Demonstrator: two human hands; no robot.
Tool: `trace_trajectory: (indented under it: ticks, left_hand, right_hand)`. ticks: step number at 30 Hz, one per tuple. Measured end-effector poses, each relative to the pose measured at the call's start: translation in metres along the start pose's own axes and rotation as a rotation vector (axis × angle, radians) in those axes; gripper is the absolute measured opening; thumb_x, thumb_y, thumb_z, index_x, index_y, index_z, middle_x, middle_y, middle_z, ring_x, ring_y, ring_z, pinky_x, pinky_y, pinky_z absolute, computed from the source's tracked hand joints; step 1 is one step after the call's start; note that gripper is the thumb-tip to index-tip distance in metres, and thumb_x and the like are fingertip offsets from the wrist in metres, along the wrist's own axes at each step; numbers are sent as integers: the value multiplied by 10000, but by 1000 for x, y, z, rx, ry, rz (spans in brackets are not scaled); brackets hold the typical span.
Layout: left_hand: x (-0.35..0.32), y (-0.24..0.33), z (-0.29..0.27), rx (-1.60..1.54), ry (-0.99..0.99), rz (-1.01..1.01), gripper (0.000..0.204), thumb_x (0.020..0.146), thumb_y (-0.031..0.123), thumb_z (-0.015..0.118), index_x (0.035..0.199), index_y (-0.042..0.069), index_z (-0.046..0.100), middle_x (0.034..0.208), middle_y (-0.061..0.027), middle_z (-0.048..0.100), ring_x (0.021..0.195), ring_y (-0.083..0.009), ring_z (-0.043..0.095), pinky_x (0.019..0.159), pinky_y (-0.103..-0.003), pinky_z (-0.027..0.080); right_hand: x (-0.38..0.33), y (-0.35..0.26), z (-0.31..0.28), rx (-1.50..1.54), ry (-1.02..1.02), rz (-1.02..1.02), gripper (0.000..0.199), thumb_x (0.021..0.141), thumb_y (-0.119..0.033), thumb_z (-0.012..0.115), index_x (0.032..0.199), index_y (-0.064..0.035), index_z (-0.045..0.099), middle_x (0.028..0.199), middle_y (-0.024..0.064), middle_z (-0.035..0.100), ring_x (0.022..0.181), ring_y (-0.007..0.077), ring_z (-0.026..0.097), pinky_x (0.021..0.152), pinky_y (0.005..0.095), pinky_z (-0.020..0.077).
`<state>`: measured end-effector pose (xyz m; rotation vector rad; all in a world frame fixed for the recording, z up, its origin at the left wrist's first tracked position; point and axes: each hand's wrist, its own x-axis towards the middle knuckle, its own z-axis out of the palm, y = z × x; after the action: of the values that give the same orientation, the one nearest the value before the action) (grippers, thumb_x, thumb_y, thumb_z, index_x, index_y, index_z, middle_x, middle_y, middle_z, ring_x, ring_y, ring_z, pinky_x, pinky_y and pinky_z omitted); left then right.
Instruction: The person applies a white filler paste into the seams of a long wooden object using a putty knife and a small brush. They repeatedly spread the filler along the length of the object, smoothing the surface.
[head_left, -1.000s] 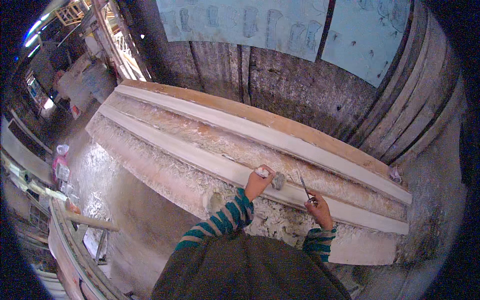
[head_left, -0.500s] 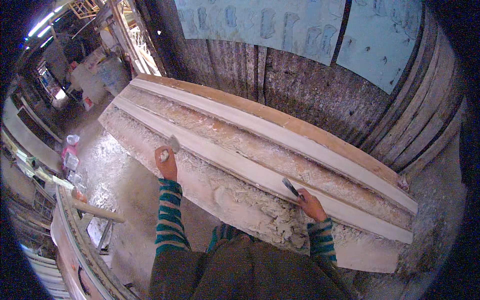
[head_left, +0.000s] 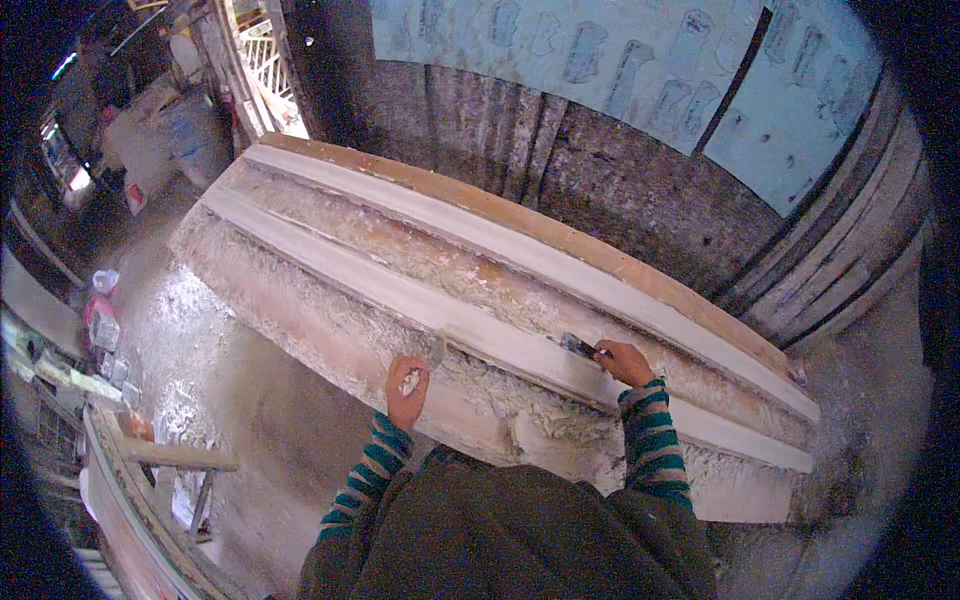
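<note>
Workshop, rough and dusty. Evidence: long worktop (head_left: pixel 465 412), crusted with pale paste; two whitish strips (head_left: pixel 380 288) running along it; two flat-bladed scrapers (head_left: pixel 577 345), in hand; floor (head_left: pixel 195 300), white-powdered; wall (head_left: pixel 640 175), heavily stained; blue panel (head_left: pixel 545 35), daubed, above.

Your left hand (head_left: pixel 407 392) hides much of the scraper (head_left: pixel 435 349) it grips, the top edge cuts off the light-blue panel (head_left: pixel 650 45), and the clutter (head_left: pixel 165 135) at upper left is too blurred to tell.

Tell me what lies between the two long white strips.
In the head view, a rough brown band streaked with pale residue, partly hidden by the right hand.
</note>
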<state>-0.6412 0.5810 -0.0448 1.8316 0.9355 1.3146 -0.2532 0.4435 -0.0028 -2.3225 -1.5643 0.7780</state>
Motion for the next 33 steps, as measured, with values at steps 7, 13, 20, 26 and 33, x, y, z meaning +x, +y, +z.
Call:
trace_trajectory:
  ticks: [7,13,20,26,33]
  left_hand:
    - [22,-11,-13,-90,-18,-42,143,716,-79,602,808,28,578,814,-83,563,806,-213,544,743,-298,430]
    - [18,-12,-11,-93,31,-84,148,711,-89,613,793,29,578,835,-76,571,802,-197,544,749,-293,436]
    - [18,-9,-8,-120,34,-134,120,729,-69,610,777,34,571,826,-66,563,792,-179,533,742,-288,429]
    - [20,-2,-4,-33,42,-125,116,734,-62,603,768,40,560,800,-58,544,785,-174,526,745,-298,424]
    - [20,0,-2,9,61,-164,117,731,-64,595,769,36,549,809,-67,542,790,-188,526,746,-304,429]
  right_hand:
    - [34,-47,-5,137,-128,35,223,836,-266,557,958,-85,600,705,57,613,540,134,528,459,291,432]
    - [33,-48,-9,56,-112,-5,258,824,-290,543,988,-104,616,780,96,638,678,216,600,583,359,479]
    - [52,-50,-20,-184,-136,-142,262,812,-333,530,949,-132,626,872,135,647,813,335,605,710,438,462]
    - [48,-52,6,-70,-86,-217,253,836,-335,525,1009,-166,600,880,134,642,834,336,602,714,450,466]
    - [-1,-73,-22,-444,-76,-169,343,886,-269,471,1221,-338,497,865,133,572,761,310,595,628,423,485]
